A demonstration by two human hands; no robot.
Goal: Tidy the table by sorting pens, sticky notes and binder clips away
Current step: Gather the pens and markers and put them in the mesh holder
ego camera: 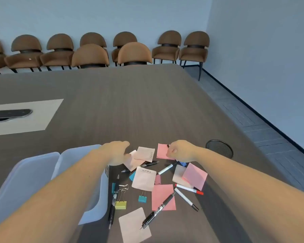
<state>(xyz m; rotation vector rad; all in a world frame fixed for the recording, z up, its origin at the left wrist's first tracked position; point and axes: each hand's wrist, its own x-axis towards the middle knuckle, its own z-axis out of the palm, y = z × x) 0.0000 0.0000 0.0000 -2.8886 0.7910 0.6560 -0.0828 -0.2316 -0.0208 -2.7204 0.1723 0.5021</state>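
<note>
Right hand (180, 151) is pinching a pink note (162, 151) between curled fingers; left hand (117, 152) is resting, fingers loosely apart, touching a beige note (146, 153).

pink sticky notes (163, 197), yellow binder clip (121, 205), brown chairs (134, 54)

A long grey-brown table (139, 106) carries it all. Toward its near edge sits a scatter: pink and pale sticky notes (162, 196), black pens (157, 212), white markers (186, 199), a yellow binder clip (121, 204) and a teal binder clip (142, 199). At the near left, a translucent plastic box (25, 176). Toward the right edge, a black mesh cup (219, 148). Far left, a pale inset panel (42, 113).
</note>
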